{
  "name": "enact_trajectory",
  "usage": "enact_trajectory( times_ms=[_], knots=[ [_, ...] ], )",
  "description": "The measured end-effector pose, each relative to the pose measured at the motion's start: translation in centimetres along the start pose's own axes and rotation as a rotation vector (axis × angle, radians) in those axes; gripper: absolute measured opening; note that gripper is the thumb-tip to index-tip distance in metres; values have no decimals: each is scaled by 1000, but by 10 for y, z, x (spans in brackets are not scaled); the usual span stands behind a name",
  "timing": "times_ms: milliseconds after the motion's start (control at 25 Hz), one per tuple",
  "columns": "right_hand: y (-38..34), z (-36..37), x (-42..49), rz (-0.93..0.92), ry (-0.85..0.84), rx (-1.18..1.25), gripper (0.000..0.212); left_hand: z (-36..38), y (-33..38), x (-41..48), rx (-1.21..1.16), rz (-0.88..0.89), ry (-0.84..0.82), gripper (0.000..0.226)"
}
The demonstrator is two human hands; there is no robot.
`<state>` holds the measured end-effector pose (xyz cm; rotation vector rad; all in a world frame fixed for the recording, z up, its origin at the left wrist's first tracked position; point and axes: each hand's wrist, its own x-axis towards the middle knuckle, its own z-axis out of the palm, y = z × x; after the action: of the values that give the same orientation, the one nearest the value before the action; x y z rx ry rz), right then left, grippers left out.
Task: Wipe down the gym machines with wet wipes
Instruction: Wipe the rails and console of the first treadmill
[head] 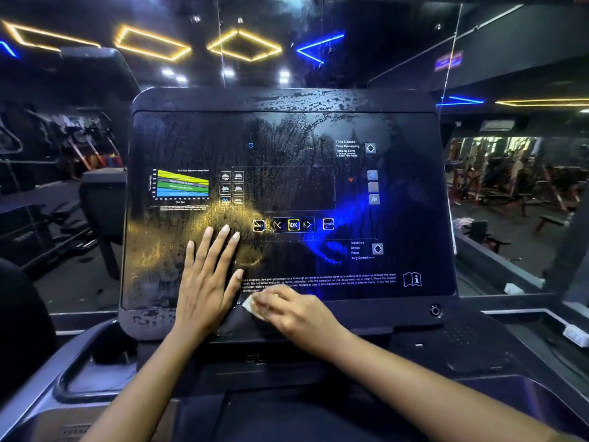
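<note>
A gym machine's black console panel (287, 154) fills the middle of the head view, tilted toward me, with wet streaks and droplets across its glossy face. My left hand (207, 275) lies flat on the lower left of the panel, fingers straight and spread. My right hand (293, 311) presses a small white wet wipe (250, 305) against the panel's bottom edge, fingers curled over it; only a corner of the wipe shows.
A dark handle and tray (95, 355) sit low on the left of the console. A mirror wall (510, 170) behind reflects weight machines at right. Another black machine (102, 199) stands at left. A small white object (573, 334) lies on the right ledge.
</note>
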<state>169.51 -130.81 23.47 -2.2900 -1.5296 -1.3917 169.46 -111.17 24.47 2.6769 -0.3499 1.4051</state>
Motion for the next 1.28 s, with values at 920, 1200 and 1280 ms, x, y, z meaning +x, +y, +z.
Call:
enact_trajectory(
  times_ms=[920,1200,1280],
  knots=[
    [113,-50,-16,9,123,-67,30,18,39,80,106,44,39,62],
    [227,-80,103,590,472,-173,22,17,39,78,106,39,31,63],
    [223,-71,121,562,442,-200,21,18,39,78,105,41,36,62]
  ],
)
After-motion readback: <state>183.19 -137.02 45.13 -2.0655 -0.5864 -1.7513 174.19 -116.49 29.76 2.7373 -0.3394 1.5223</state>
